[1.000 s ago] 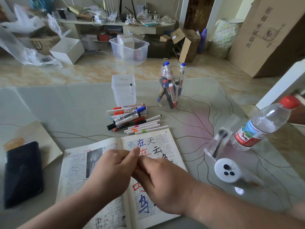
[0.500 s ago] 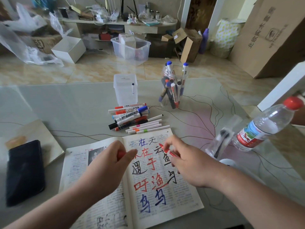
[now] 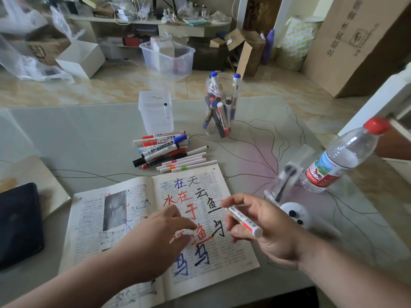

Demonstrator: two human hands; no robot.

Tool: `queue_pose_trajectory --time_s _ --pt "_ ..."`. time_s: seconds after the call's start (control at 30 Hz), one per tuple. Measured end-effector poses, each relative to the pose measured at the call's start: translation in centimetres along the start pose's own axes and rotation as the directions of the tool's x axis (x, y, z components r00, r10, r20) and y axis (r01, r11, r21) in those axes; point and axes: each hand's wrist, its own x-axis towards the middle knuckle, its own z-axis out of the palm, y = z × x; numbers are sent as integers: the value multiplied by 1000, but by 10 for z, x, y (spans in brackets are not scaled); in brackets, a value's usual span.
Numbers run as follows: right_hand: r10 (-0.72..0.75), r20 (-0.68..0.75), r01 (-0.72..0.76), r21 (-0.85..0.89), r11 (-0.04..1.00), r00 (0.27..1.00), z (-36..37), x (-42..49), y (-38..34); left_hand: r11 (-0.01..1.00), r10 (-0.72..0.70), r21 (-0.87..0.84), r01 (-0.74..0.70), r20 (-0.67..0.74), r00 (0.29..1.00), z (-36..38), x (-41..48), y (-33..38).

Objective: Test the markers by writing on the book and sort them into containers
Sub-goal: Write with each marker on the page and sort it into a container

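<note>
Head cam, looking down at the glass-topped table [image 3: 77, 130]. My right hand [image 3: 273, 232] has a white marker with a red band [image 3: 242, 218] pinched between thumb and fingertips. It hovers over the right edge of the open paperback book [image 3: 142, 218], flat back end pointing toward me. The writing tip is tucked behind my fingers, so I can't see whether it's capped.

My left hand [image 3: 160, 236] is over the middle of the book, fingers reaching toward the right-hand page. It's motion-blurred, and honestly I can't tell if it's holding anything or just loose. That page is covered in big handwritten characters in blue, red and black.

Just beyond the book's top edge sits a pile of loose markers [image 3: 162, 150], fat ones with red, blue and black caps. A row of thin white pens [image 3: 186, 162] lies beside them. Behind the pile is a clear square plastic tub [image 3: 155, 114] with what looks like a single marker inside. To the right of it, a clear round plastic jar [image 3: 220, 107] has a bunch of markers standing in it.

Off to the right there's a clear water bottle with a red cap [image 3: 340, 158]. A flat black device [image 3: 17, 223] lies at the left edge.
</note>
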Motion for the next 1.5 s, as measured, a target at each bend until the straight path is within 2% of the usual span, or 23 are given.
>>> queue_pose_trajectory --time_s 0.13,0.23,0.3,0.43,0.57,0.8,1.07,1.23,1.37,1.5 --pt "2 -96 -7 -59 998 995 3 -4 4 987 11 157 -21 61 998 5 -5 1" --pt "-54 -203 -3 -270 963 978 1 -6 9 983 4 184 -18 75 997 5 -6 2" --pt "-92 -196 6 -403 915 976 0 -6 10 982 -4 188 -16 103 995 5 -7 3" --pt "-123 -195 2 -527 850 973 -2 -5 13 984 -15 181 -5 110 994 7 -6 -1" --pt "-122 -216 -19 -554 833 969 0 -6 16 976 -27 219 5 97 995 10 -5 -4" --pt "-123 -134 19 -596 803 983 9 -10 18 972 -29 233 5 99 995 11 -4 -5" --pt "-193 -150 66 -600 797 970 5 -7 23 970 -29 244 4 100 995 11 -4 -5" --pt "-139 -161 15 -600 800 977 6 -7 22 969 -27 248 2 98 995 11 -5 -6" --pt "-58 -91 -11 -619 785 994 8 -8 20 968 -27 252 1 99 995 12 -5 -6" --pt "-132 -119 34 -599 800 984 6 -7 18 967 -26 254 1 95 995 11 -4 -5"
